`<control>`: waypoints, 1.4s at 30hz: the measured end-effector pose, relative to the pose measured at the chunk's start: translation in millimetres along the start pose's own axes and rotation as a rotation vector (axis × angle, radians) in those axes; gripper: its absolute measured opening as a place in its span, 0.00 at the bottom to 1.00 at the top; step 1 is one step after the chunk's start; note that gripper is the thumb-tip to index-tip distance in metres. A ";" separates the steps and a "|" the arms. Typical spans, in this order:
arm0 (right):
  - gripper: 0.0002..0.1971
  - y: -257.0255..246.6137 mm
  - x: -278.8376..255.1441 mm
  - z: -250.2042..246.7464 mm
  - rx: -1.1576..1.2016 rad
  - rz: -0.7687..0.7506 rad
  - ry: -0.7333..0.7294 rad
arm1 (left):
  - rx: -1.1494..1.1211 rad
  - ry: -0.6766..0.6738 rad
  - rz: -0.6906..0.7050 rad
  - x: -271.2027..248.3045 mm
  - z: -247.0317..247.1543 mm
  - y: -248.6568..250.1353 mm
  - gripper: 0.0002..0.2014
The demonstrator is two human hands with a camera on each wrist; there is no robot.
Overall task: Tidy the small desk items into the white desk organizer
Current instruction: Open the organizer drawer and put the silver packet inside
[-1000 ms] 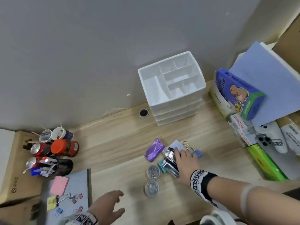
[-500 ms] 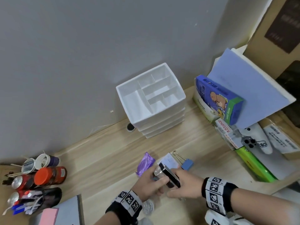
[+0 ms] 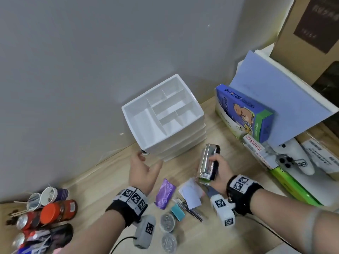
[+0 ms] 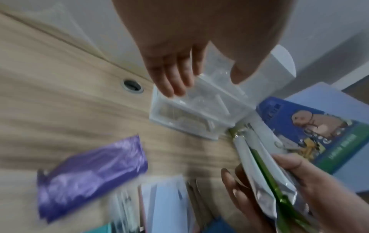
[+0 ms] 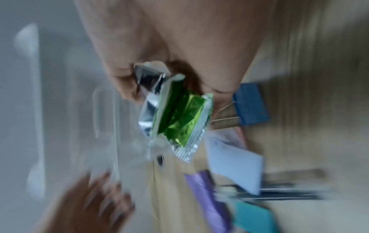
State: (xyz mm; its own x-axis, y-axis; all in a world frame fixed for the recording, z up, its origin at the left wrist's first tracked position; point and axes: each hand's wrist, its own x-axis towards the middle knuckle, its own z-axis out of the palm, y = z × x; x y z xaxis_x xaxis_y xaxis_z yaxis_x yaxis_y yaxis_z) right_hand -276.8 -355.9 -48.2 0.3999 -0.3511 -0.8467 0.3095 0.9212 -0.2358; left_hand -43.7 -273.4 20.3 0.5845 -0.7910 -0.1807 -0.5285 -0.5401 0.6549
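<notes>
The white desk organizer (image 3: pixel 163 116) stands against the wall, its top compartments empty and its clear drawers (image 4: pixel 191 116) below. My right hand (image 3: pixel 214 165) grips a bundle of foil packets (image 3: pixel 206 162), silver, green and black, held up just right of the organizer's front; the green packet (image 5: pixel 175 121) shows in the right wrist view. My left hand (image 3: pixel 146 165) is open, fingers (image 4: pixel 171 75) at the organizer's lower left corner. On the desk lie a purple packet (image 3: pixel 165 193), a pale note (image 3: pixel 190 193), a teal binder clip (image 3: pixel 178 213), a blue binder clip (image 5: pixel 250 105) and two round tins (image 3: pixel 167 222).
A blue cartoon box (image 3: pixel 244 114), a pale blue folder (image 3: pixel 275 99), a white controller (image 3: pixel 293 158) and a green box (image 3: pixel 293 186) crowd the right side. Cans and cups (image 3: pixel 51 209) stand at the left. A cable hole (image 4: pixel 132 85) sits beside the organizer.
My right hand took the foil packets off the desk and raised them toward the organizer. My left hand, which touched them half a second ago, let go and moved to the organizer's corner.
</notes>
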 end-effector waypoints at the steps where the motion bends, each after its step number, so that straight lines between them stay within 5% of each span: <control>1: 0.16 -4.2 4.5 10.1 0.081 -0.011 0.019 | 0.044 0.045 0.011 3.1 -8.6 0.1 0.38; 4: 0.03 -8.6 17.1 40.6 0.174 -0.048 0.077 | 0.197 0.148 0.183 11.8 -35.1 -1.0 0.41; 8: 0.09 -10.3 24.5 61.0 0.221 -0.041 0.081 | 0.281 0.102 0.401 30.0 -57.8 3.5 0.36; 10: 0.14 -13.2 23.1 64.5 0.234 -0.023 0.080 | 0.339 0.042 0.427 37.4 -60.5 8.8 0.28; 14: 0.06 -8.7 27.6 64.2 0.272 -0.023 0.093 | 0.432 0.033 0.504 44.4 -55.8 17.9 0.20; 24: 0.20 29.1 10.7 -7.9 0.180 0.008 0.126 | 0.286 0.031 0.409 49.3 -38.6 18.3 0.25; 27: 0.14 26.9 -1.2 -18.3 -0.171 -0.063 0.180 | 0.280 0.032 0.403 49.0 -40.2 19.7 0.25; 29: 0.13 15.7 -10.6 -19.3 -0.660 -0.301 0.219 | 0.273 0.025 0.399 48.7 -40.2 20.1 0.25; 32: 0.14 -12.2 -22.4 3.6 -1.437 -0.722 0.079 | 0.262 0.023 0.397 47.8 -39.7 19.4 0.24; 34: 0.23 -26.7 -15.0 27.8 -1.744 -0.804 0.021 | 0.258 0.018 0.388 47.4 -39.2 19.8 0.24; 37: 0.27 -36.0 11.9 53.7 -1.840 -0.757 -0.007 | 0.262 0.016 0.383 46.8 -39.7 21.1 0.24; 42: 0.26 -37.9 58.5 52.8 -1.671 -0.443 -0.054 | 0.261 0.014 0.382 46.1 -39.6 21.1 0.23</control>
State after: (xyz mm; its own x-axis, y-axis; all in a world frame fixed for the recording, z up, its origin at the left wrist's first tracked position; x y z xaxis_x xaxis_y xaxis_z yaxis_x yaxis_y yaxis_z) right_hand -219.6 -420.2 -63.6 0.5756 -0.5779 -0.5785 -0.7483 -0.0872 -0.6576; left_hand -3.6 -309.9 54.8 0.3248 -0.9445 0.0491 -0.8438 -0.2659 0.4661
